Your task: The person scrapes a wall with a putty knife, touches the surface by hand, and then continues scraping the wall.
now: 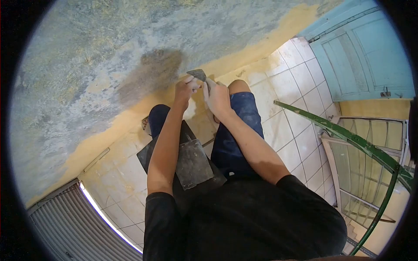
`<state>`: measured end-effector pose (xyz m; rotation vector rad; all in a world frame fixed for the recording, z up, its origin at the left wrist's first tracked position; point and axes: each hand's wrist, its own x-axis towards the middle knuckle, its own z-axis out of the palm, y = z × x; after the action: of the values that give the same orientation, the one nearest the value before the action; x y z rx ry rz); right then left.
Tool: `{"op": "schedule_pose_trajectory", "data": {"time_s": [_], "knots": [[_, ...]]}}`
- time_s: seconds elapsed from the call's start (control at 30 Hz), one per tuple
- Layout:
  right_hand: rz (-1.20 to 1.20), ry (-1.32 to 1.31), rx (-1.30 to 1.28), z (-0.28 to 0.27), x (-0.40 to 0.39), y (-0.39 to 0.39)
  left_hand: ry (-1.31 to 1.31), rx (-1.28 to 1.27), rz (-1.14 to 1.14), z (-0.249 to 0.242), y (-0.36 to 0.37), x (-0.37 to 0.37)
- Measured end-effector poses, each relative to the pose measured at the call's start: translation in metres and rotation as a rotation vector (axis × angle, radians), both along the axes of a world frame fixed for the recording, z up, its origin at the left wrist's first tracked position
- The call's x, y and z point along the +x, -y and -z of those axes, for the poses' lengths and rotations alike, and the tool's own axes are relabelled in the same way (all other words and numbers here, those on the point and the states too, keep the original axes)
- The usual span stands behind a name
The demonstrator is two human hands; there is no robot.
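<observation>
My right hand (pixel 219 96) is closed round the handle of a putty knife, its thumb along it. The putty knife (pixel 198 74) has a dark, triangular blade, which points up and left in front of the wall. Most of its handle is hidden in my fingers. My left hand (pixel 184 90) is just left of it, fingers curled and pinched at the blade's lower edge. Both hands are above and between my knees. A damp-looking brown patch (pixel 159 69) marks the wall behind the blade.
The wall (pixel 87 65) has worn grey-blue paint above a yellowish band. A dark rectangular plate (pixel 193 164) lies between my legs. Pale tiles (pixel 296 126) cover the floor. At the right are a green metal bar (pixel 339 135), a framed window panel (pixel 370 161) and a blue door (pixel 361 56). A ribbed shutter (pixel 74 226) stands lower left.
</observation>
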<state>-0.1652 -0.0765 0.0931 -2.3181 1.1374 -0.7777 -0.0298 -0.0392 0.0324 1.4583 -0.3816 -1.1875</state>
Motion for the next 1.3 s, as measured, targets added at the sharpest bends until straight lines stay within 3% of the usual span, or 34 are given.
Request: {"op": "schedule_pose_trajectory", "data": {"time_s": [0.2,0.37,0.47,0.53,0.63,0.73,1.03,1.13,1.3], "knots": [[-0.008,-0.086,0.021,0.010,0.001,0.004,0.108,-0.005,0.002,0.030,0.008,0.006],[0.065,-0.029,0.007,-0.001,-0.005,-0.008,0.060,-0.047,-0.060,-0.023,0.002,0.000],[-0.025,-0.112,0.096,-0.001,-0.003,0.002,0.082,-0.054,-0.011,0.010,0.005,0.005],[-0.032,-0.110,0.096,-0.003,-0.005,0.003,0.103,-0.068,0.038,0.009,0.003,0.002],[0.003,-0.058,0.080,-0.009,-0.006,-0.005,0.076,-0.045,-0.076,-0.003,0.002,0.001],[0.032,-0.048,0.075,-0.005,0.000,-0.007,-0.007,-0.018,0.045,-0.008,-0.006,0.002],[0.015,-0.053,0.080,0.000,0.001,-0.004,0.064,-0.036,-0.065,-0.011,0.002,0.001],[-0.002,-0.086,0.090,0.011,-0.001,-0.001,0.153,0.000,0.021,0.000,-0.001,0.001],[-0.024,-0.027,0.061,0.001,-0.003,-0.002,0.042,-0.075,-0.091,-0.004,-0.001,-0.006]]}}
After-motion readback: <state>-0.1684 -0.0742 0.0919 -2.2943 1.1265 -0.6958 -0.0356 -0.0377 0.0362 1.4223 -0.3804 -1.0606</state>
